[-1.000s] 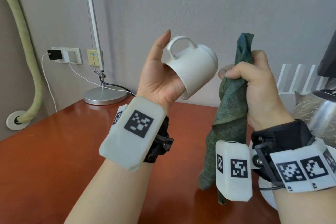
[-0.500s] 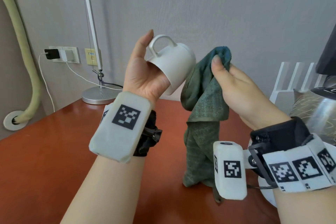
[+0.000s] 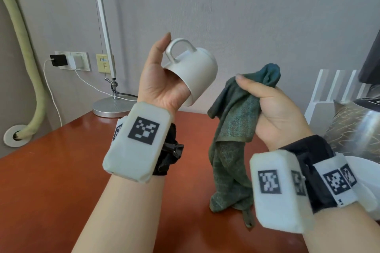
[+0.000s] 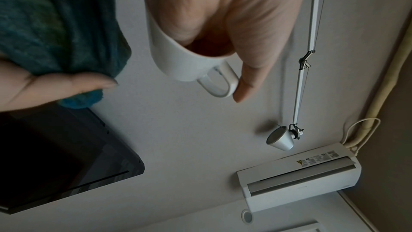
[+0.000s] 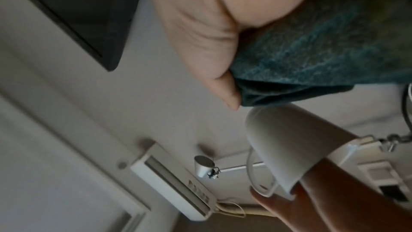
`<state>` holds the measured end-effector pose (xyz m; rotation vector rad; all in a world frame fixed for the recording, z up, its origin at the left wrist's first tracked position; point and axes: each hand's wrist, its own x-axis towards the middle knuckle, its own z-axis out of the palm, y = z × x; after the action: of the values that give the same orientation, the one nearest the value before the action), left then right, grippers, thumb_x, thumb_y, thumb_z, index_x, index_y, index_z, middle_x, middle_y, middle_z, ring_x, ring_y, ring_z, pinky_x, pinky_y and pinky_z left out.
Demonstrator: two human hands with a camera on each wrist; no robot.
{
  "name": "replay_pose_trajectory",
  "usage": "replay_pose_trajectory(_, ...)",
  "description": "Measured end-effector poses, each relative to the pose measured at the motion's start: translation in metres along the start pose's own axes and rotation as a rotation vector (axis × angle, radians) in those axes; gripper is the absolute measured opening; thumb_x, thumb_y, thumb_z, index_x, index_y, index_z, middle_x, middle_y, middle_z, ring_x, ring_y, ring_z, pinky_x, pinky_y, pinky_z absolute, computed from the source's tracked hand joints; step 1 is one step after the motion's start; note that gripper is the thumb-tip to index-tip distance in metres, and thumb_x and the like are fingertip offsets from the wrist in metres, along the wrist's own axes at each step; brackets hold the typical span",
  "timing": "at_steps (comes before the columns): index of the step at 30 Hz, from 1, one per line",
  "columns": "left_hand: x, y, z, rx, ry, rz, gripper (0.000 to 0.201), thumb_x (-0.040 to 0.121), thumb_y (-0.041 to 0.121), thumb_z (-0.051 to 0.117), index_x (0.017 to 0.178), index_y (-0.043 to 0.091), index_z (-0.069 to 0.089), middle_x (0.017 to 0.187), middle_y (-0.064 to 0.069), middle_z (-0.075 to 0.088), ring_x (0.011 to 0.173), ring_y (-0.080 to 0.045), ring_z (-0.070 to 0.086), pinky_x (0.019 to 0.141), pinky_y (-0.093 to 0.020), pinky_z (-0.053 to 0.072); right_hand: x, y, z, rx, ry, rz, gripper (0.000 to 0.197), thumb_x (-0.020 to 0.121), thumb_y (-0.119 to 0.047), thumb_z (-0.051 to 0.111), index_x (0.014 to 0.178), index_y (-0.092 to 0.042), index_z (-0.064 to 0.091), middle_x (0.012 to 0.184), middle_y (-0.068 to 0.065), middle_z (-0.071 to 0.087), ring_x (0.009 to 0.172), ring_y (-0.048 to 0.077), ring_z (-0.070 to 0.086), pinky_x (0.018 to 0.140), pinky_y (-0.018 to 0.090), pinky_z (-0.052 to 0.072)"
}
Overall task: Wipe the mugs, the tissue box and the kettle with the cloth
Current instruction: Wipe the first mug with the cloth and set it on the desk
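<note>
My left hand holds a white mug up in front of the wall, fingers inside its mouth and the thumb beside the handle. The mug is tipped, base pointing up and right. My right hand grips a dark green cloth just right of the mug, not touching it. The cloth's lower end hangs down to the red-brown table. The shiny kettle shows at the right edge, partly cut off. In the right wrist view the cloth lies above the mug.
A desk lamp with a round metal base stands at the table's back left, its cable running to wall sockets. A white rack stands against the wall behind the kettle. A white object lies under my right wrist.
The right hand has pulled the cloth off the mug's side and moved down and right. The left hand has kept the mug raised and turned it slightly.
</note>
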<state>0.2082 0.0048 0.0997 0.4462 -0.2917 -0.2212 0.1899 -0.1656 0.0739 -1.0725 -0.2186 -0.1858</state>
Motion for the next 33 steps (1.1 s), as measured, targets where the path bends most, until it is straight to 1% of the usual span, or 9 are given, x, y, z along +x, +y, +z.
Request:
replay_pose_trajectory(4, -0.001, -0.001, 0.002, 0.020, 0.011, -0.026, 0.052, 0.090, 0.036, 0.061, 0.067, -0.010, 0.067, 0.077, -0.019, 0.063, 0.082, -0.034, 0.061, 0.106, -0.047, 0.039, -0.004, 0.002, 0.010, -0.047, 0.143, -0.246, 0.013, 0.083, -0.005, 0.071, 0.087, -0.007, 0.059, 0.081, 0.007, 0.067, 0.078, 0.021, 0.069, 0.074, 0.040, 0.060)
replay_pose_trajectory(8, 0.002, -0.006, 0.009, 0.036, -0.005, -0.087, 0.045, 0.089, 0.035, 0.063, 0.110, -0.004, 0.055, 0.104, -0.018, 0.060, 0.107, -0.032, 0.058, 0.108, -0.047, 0.039, -0.012, 0.003, 0.019, -0.128, 0.214, -0.515, 0.016, 0.084, -0.006, 0.071, 0.085, -0.011, 0.055, 0.085, 0.005, 0.063, 0.083, 0.020, 0.065, 0.085, 0.048, 0.056)
replay_pose_trajectory(11, 0.003, -0.015, 0.015, 0.061, -0.040, -0.177, 0.060, 0.092, 0.034, 0.062, 0.131, -0.009, 0.048, 0.129, -0.027, 0.056, 0.122, -0.038, 0.054, 0.105, -0.051, 0.041, -0.017, 0.005, 0.025, -0.334, 0.139, -0.700, 0.016, 0.086, -0.014, 0.067, 0.092, -0.021, 0.054, 0.089, -0.007, 0.063, 0.088, 0.009, 0.064, 0.086, 0.035, 0.054)
replay_pose_trajectory(13, 0.000, -0.021, 0.019, 0.063, -0.089, -0.232, 0.056, 0.095, 0.033, 0.057, 0.123, -0.014, 0.054, 0.121, -0.032, 0.060, 0.117, -0.038, 0.056, 0.102, -0.050, 0.043, -0.020, 0.009, 0.026, -0.504, 0.060, -0.788, 0.018, 0.091, -0.013, 0.063, 0.099, -0.021, 0.050, 0.086, -0.015, 0.060, 0.083, -0.003, 0.062, 0.077, 0.019, 0.050)
replay_pose_trajectory(16, 0.000, -0.025, 0.020, 0.060, -0.118, -0.263, 0.048, 0.098, 0.032, 0.051, 0.086, -0.012, 0.065, 0.084, -0.025, 0.067, 0.086, -0.034, 0.069, 0.089, -0.044, 0.053, -0.025, 0.015, 0.025, -0.760, -0.117, -0.881, 0.019, 0.094, -0.010, 0.057, 0.099, -0.021, 0.042, 0.073, -0.013, 0.055, 0.070, -0.007, 0.058, 0.059, 0.011, 0.043)
replay_pose_trajectory(18, 0.003, -0.026, 0.019, 0.082, -0.102, -0.248, 0.052, 0.099, 0.034, 0.050, 0.071, -0.008, 0.063, 0.070, -0.018, 0.065, 0.066, -0.029, 0.069, 0.070, -0.039, 0.059, -0.025, 0.018, 0.025, -0.876, -0.185, -0.944, 0.030, 0.093, -0.005, 0.055, 0.095, -0.029, 0.036, 0.071, -0.019, 0.046, 0.067, -0.012, 0.052, 0.058, 0.003, 0.035)
replay_pose_trajectory(20, 0.005, -0.025, 0.017, 0.096, -0.078, -0.230, 0.051, 0.098, 0.036, 0.051, 0.069, -0.005, 0.060, 0.066, -0.013, 0.061, 0.065, -0.023, 0.066, 0.064, -0.035, 0.058, -0.023, 0.020, 0.024, -0.964, -0.211, -0.982, 0.028, 0.090, -0.006, 0.053, 0.094, -0.027, 0.035, 0.074, -0.025, 0.040, 0.065, -0.013, 0.046, 0.060, 0.001, 0.032)
replay_pose_trajectory(26, -0.001, -0.028, 0.020, 0.112, -0.127, -0.206, 0.031, 0.087, 0.028, 0.058, 0.075, -0.001, 0.058, 0.073, -0.013, 0.058, 0.075, -0.024, 0.062, 0.094, -0.036, 0.048, -0.021, 0.013, 0.017, -0.936, -0.146, -1.062, 0.013, 0.086, -0.014, 0.049, 0.095, -0.020, 0.042, 0.067, -0.020, 0.042, 0.056, -0.005, 0.044, 0.055, 0.004, 0.031)
replay_pose_trajectory(33, -0.003, -0.030, 0.021, 0.186, -0.222, -0.236, 0.038, 0.090, 0.030, 0.054, 0.088, -0.007, 0.062, 0.090, -0.020, 0.062, 0.092, -0.030, 0.061, 0.102, -0.039, 0.042, -0.025, 0.002, 0.008, -0.808, -0.054, -1.162, 0.012, 0.082, 0.005, 0.053, 0.088, -0.005, 0.051, 0.058, -0.012, 0.041, 0.053, 0.007, 0.044, 0.049, 0.015, 0.033)
